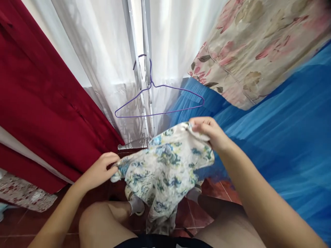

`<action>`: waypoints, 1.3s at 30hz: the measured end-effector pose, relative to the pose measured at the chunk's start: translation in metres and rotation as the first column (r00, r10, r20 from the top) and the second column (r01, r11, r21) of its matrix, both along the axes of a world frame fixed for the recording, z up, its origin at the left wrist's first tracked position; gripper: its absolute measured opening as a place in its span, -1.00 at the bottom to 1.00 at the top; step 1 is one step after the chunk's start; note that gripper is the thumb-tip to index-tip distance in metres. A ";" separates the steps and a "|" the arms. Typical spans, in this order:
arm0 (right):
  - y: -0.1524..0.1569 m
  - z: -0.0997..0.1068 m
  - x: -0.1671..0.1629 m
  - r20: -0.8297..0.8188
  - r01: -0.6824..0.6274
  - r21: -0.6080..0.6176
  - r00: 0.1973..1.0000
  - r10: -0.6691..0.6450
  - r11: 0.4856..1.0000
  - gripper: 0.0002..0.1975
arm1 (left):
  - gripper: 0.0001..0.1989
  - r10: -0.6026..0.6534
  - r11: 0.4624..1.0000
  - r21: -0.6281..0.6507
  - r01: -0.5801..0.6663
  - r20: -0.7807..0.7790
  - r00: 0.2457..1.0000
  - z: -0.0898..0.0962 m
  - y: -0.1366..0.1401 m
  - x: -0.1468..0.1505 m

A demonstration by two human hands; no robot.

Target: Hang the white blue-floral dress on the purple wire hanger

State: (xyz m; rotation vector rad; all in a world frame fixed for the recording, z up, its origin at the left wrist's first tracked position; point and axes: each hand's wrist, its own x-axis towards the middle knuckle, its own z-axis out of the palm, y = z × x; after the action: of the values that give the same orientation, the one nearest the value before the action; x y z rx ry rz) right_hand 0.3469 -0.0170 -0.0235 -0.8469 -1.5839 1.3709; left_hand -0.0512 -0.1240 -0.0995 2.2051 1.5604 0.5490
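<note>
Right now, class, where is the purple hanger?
In the head view, the purple hanger hangs on the white rails, upper middle, above the blue-flowered cloth, with red fabric to its left and blue fabric to its right.

A white cloth garment [165,165] with blue, green and yellow flowers hangs creased on the near side of a purple hanger [151,83], top edge spread wide, lower end bunched narrow.
</note>
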 end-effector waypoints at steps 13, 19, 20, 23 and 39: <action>0.100 -0.008 -0.065 0.646 0.042 0.502 0.645 -0.407 0.864 -0.58 | -0.82 0.236 0.878 0.432 -0.206 -0.017 0.972 0.059 0.137 -0.057; 0.085 -0.021 -0.069 0.611 -0.002 0.525 0.697 -0.376 0.851 -0.67 | -0.80 0.131 0.887 0.398 -0.234 0.269 0.954 0.088 0.134 0.001; 0.083 -0.022 -0.071 0.606 -0.019 0.519 0.713 -0.352 0.855 -0.67 | -0.80 0.128 0.864 0.441 -0.245 0.278 0.952 0.095 0.131 0.012; 0.073 -0.024 -0.076 0.570 -0.053 0.498 0.772 -0.281 0.865 -0.63 | -0.86 0.146 0.782 0.563 -0.266 0.249 0.957 0.113 0.125 0.040; 0.039 0.041 0.058 0.365 0.053 0.812 0.731 -0.577 0.581 -0.02 | -0.75 0.123 0.742 0.621 -0.251 0.242 0.963 0.132 0.117 0.057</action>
State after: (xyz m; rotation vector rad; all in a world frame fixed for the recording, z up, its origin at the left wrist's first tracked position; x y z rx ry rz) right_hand 0.4054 0.0224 0.0178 -1.0026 -2.0884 0.0125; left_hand 0.0061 -0.0067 0.0323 2.3579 1.6669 1.5206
